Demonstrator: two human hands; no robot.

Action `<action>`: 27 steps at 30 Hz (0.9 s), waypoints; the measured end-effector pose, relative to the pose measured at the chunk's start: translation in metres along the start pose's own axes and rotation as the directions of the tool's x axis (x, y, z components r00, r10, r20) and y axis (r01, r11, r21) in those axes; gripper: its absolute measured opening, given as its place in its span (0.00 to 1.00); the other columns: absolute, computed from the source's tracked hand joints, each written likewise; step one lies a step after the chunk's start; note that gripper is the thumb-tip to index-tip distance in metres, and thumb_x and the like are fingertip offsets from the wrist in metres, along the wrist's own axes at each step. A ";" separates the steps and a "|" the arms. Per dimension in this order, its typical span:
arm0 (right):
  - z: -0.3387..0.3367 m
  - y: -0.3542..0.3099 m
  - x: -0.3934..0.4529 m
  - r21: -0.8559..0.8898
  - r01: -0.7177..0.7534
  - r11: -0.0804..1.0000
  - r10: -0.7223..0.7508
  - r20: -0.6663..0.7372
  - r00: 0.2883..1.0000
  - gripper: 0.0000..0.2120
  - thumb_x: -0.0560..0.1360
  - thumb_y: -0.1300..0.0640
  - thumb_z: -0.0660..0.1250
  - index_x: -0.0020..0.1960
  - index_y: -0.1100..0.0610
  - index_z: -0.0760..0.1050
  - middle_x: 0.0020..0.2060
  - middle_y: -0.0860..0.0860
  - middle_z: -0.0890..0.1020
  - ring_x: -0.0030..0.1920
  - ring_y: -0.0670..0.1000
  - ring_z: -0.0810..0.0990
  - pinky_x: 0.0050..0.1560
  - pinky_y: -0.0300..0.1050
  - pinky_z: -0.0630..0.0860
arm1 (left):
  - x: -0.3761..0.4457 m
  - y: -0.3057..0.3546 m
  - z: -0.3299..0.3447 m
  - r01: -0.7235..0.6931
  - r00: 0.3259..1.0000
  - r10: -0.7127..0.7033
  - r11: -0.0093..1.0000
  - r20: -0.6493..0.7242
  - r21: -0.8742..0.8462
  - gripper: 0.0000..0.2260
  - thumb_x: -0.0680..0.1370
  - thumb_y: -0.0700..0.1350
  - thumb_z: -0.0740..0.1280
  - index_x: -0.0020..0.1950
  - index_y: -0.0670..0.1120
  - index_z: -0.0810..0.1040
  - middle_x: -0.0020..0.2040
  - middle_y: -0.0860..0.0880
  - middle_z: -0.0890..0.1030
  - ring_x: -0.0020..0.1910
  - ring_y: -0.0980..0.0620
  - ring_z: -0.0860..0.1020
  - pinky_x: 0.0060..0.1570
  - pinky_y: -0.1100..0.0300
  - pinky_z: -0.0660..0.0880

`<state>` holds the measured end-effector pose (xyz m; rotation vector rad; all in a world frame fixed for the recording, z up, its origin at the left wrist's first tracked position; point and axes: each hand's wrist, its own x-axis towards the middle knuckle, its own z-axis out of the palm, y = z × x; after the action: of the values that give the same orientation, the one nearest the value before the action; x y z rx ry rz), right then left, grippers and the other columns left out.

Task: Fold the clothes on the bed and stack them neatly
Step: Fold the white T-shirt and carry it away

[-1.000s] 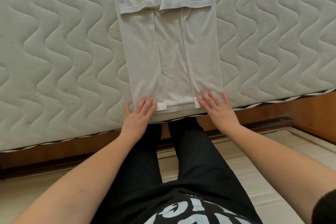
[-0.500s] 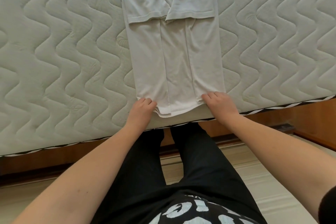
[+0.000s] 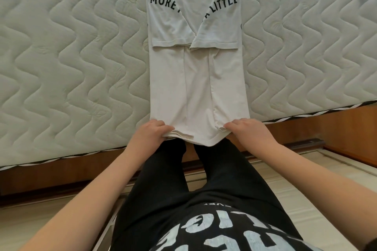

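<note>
White shirt (image 3: 196, 79): it lies flat on the bed, its sides and sleeves folded in, and its bottom edge hangs a little over the bed's near side.
Bed (image 3: 77, 63): soft, with wavy stitching.
My left hand (image 3: 152, 133): my fingers curl round the shirt's bottom left corner.
My right hand (image 3: 247, 131): it pinches the bottom right corner.
My trousers (image 3: 204, 179): black, under the shirt's edge.

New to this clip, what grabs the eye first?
A white T-shirt with black lettering lies lengthwise mid-frame on the quilted mattress, sides and sleeves folded inward. The left hand and right hand each grip a hem corner at the bed's near edge.
</note>
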<state>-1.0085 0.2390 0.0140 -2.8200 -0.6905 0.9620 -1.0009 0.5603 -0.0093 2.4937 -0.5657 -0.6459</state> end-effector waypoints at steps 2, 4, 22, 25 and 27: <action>-0.001 -0.011 -0.010 0.008 0.030 1.000 -0.030 0.056 0.998 0.17 0.77 0.60 0.64 0.65 0.51 0.71 0.51 0.49 0.80 0.49 0.53 0.79 0.47 0.46 0.74 | -0.016 0.001 -0.006 0.021 0.993 -0.017 0.999 0.117 -0.034 0.11 0.76 0.41 0.71 0.58 0.48 0.83 0.44 0.48 0.82 0.45 0.46 0.79 0.42 0.59 0.68; -0.004 -0.021 -0.017 0.027 0.038 0.999 -0.041 0.126 0.991 0.16 0.78 0.59 0.62 0.65 0.49 0.70 0.52 0.48 0.79 0.50 0.52 0.79 0.45 0.44 0.71 | -0.027 -0.001 -0.012 0.007 0.978 0.006 0.998 0.209 -0.061 0.12 0.78 0.47 0.69 0.61 0.54 0.82 0.47 0.53 0.82 0.47 0.52 0.78 0.44 0.63 0.67; -0.145 0.073 0.079 0.464 -0.128 0.876 0.170 -0.050 0.984 0.07 0.77 0.52 0.67 0.54 0.45 0.79 0.38 0.38 0.79 0.42 0.44 0.75 0.40 0.39 0.65 | 0.150 -0.024 -0.169 -0.018 0.953 0.041 0.997 0.299 -0.080 0.13 0.81 0.46 0.65 0.56 0.64 0.81 0.52 0.63 0.82 0.50 0.62 0.77 0.50 0.64 0.71; -0.178 0.101 0.108 0.485 -0.093 0.870 0.143 -0.067 0.987 0.05 0.77 0.52 0.67 0.50 0.43 0.80 0.31 0.35 0.78 0.39 0.36 0.75 0.38 0.28 0.66 | 0.194 -0.028 -0.201 0.028 0.934 -0.013 0.999 0.358 -0.036 0.14 0.80 0.46 0.66 0.53 0.69 0.78 0.49 0.63 0.82 0.48 0.62 0.77 0.50 0.61 0.73; -0.197 0.122 0.131 0.490 -0.085 0.868 0.146 -0.088 0.985 0.05 0.76 0.51 0.68 0.49 0.41 0.79 0.31 0.34 0.78 0.40 0.32 0.74 0.40 0.23 0.65 | 0.225 -0.034 -0.219 0.045 0.937 -0.048 0.999 0.346 0.016 0.11 0.79 0.48 0.67 0.54 0.65 0.80 0.48 0.61 0.82 0.46 0.61 0.76 0.46 0.66 0.71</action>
<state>-0.7512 0.2006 0.0715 -2.4597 -0.2193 0.8259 -0.6940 0.5532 0.0643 2.4190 -0.6359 -1.1169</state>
